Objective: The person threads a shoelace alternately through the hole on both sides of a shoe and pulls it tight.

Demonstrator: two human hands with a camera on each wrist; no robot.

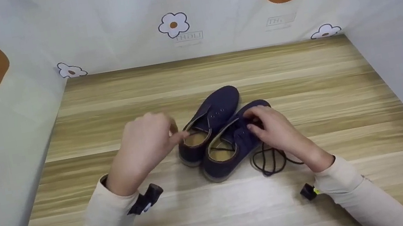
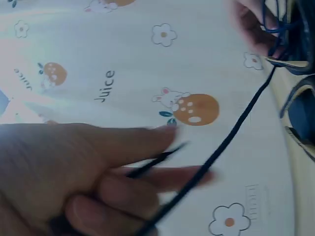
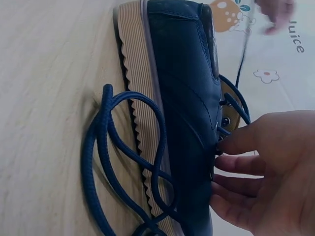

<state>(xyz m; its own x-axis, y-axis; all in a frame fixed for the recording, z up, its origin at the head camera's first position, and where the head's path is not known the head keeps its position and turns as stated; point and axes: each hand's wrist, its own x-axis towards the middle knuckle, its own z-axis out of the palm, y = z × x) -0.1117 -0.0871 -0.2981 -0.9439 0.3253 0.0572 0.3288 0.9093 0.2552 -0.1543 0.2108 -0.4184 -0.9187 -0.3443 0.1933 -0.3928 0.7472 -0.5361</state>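
Two dark blue lace-up shoes, a left one and a right one, stand side by side on the table, toes pointing away and to the right. My left hand, raised over the left shoe's heel, holds a dark shoelace that runs taut to the right shoe in the left wrist view; its tip sticks out between thumb and finger. At the right shoe's eyelets, my right hand pinches the lacing edge with thumb and fingertips. The left shoe's eyelets show no lace.
A loose loop of shoelace lies on the wood-grain table beside the right shoe's sole. Patterned sheets with flowers and rabbits rise at the back and both sides. Small black cameras sit at both cuffs.
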